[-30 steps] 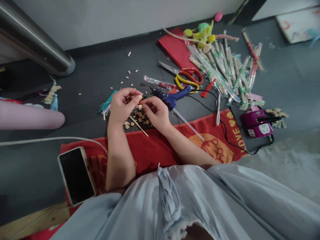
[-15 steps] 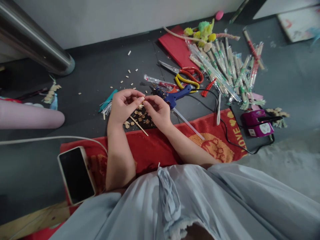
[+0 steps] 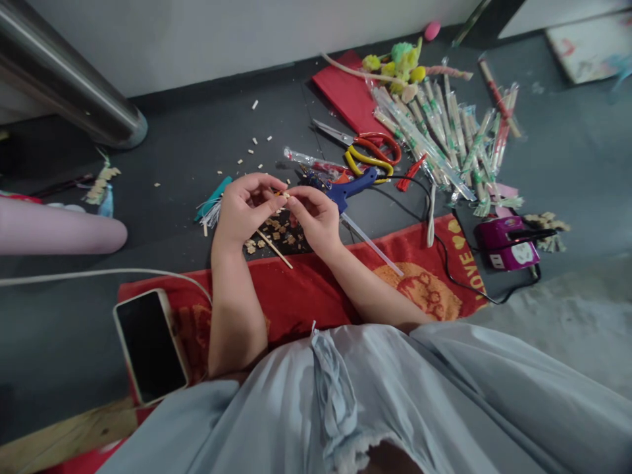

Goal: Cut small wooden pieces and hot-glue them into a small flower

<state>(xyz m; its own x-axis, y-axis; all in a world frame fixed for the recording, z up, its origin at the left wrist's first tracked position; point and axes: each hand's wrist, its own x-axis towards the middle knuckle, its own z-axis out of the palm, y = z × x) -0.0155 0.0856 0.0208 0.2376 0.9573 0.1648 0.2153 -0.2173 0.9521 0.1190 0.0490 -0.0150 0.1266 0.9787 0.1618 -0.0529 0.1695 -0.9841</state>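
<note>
My left hand (image 3: 244,207) and my right hand (image 3: 313,217) meet fingertip to fingertip above the dark floor. Between them they pinch a tiny pale wooden piece (image 3: 285,195). Under the hands lies a scatter of small cut wood bits (image 3: 276,234) and a thin wooden stick (image 3: 276,250). A blue glue gun (image 3: 348,189) lies just right of my right hand, with a clear glue stick (image 3: 370,243) jutting from it across the red mat (image 3: 306,289).
Red and yellow scissors (image 3: 370,153) lie beyond the glue gun. A heap of wrapped chopsticks (image 3: 444,138) fills the back right, beside a red sheet (image 3: 348,95). A purple power strip (image 3: 506,242) with a black cord sits right. A phone (image 3: 148,345) lies front left. A metal post (image 3: 74,85) stands back left.
Both hands have risen slightly and drawn closer, the fingertips now pinching the small piece together. Everything else has stayed in place.
</note>
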